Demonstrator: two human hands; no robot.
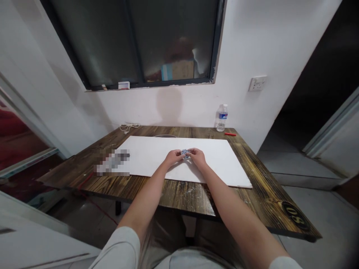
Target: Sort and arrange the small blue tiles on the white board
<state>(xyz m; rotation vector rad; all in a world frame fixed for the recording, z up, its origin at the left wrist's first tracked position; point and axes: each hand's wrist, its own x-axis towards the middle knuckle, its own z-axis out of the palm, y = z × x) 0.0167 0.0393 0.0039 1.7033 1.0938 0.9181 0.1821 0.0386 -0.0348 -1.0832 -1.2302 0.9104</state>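
Observation:
My left hand (pixel 173 157) and my right hand (pixel 197 157) meet over the middle of a large white sheet (pixel 146 153) that lies on a dark wooden table (pixel 252 175). Both pinch a small blue and white object (pixel 184 152) between their fingertips. It is too small for me to name. Both forearms stretch out from the bottom of the view.
A plastic water bottle (pixel 221 118) stands at the table's back right by the wall, with a red pen (pixel 230 134) beside it. A white cable (pixel 129 126) lies at the back left. A blurred patch (pixel 113 163) covers the sheet's left end. An open doorway is at right.

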